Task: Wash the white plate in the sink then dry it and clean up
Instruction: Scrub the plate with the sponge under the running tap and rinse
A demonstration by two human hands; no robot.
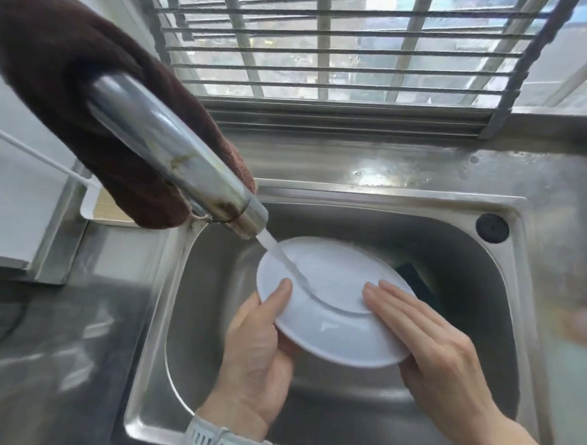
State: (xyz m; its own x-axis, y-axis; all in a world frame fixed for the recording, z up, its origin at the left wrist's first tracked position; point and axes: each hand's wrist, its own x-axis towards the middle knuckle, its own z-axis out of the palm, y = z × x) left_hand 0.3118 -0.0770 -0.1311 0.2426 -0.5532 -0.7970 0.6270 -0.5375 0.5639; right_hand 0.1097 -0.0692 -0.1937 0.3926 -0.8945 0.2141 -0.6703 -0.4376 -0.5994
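A: Where is the plate (331, 312)?

B: Low in the middle of the frame, held tilted over the sink (454, 251), underside up, with its foot ring showing.

A: And the hands?

B: The left hand (258, 349) is at the plate's lower left edge, gripping it: thumb curled over the rim on top, the rest of the hand beneath. The right hand (429, 338) lies on the plate's right side, fingers straight and together, flat against the surface.

A: Is the water on?

B: Yes. A stream of water (283, 259) runs from the faucet (173, 154) in the upper left and lands on the plate just beside the left thumb.

A: Anything else?

B: A brown cloth (55, 73) is draped over the faucet. A dark green sponge (418, 283) peeks out behind the plate's upper right edge. A white band (219, 439) circles the left wrist. The wet steel counter (424, 168) runs behind the sink, under a barred window (328, 47).
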